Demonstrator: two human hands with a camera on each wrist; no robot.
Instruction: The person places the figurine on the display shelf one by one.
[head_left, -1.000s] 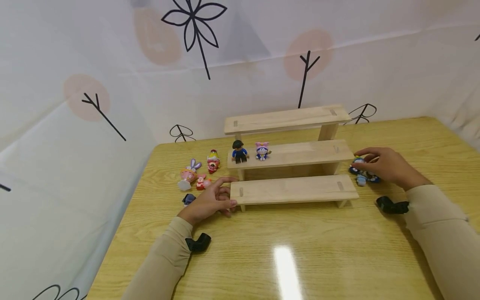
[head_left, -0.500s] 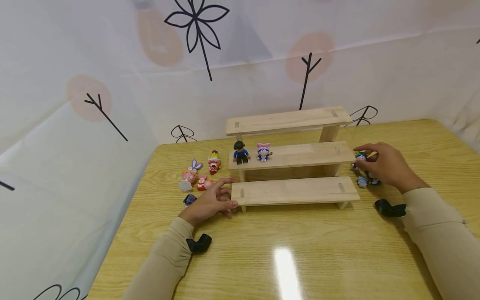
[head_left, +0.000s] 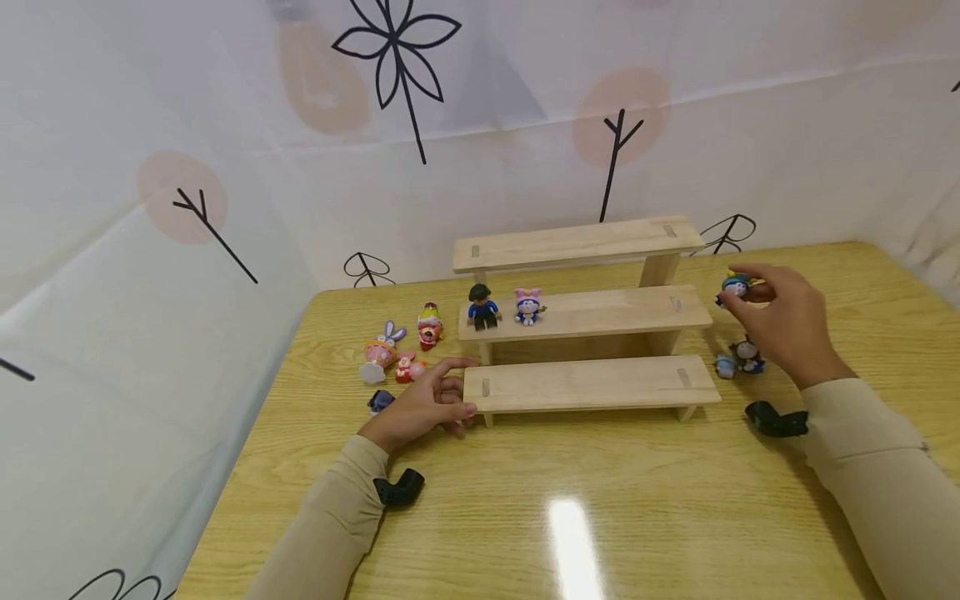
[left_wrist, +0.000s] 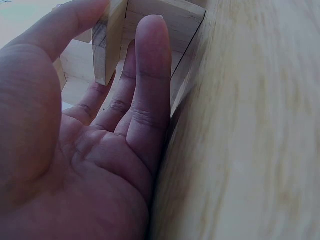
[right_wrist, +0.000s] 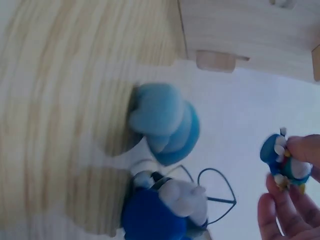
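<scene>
My right hand pinches a small blue-and-white figurine with a green-and-yellow top, raised above the table beside the right end of a three-tier wooden display stand. In the right wrist view, thumb and fingers hold that figurine sideways. Below it on the table are a light-blue figurine and a dark-blue-and-white one. My left hand grips the left end of the stand's lowest board, thumb on one face and fingers behind the other.
On the middle tier stand a black-haired toy figure and a pink-hatted figurine. Left of the stand lie several more: a rabbit-eared one, a red-and-yellow one, a red-and-pink one and a dark-blue one. Patterned cloth hangs behind.
My right hand has lifted the blue-and-white figurine up from the group at the right, leaving two figurines showing there. The left hand stays on the stand. The view has shifted slightly.
</scene>
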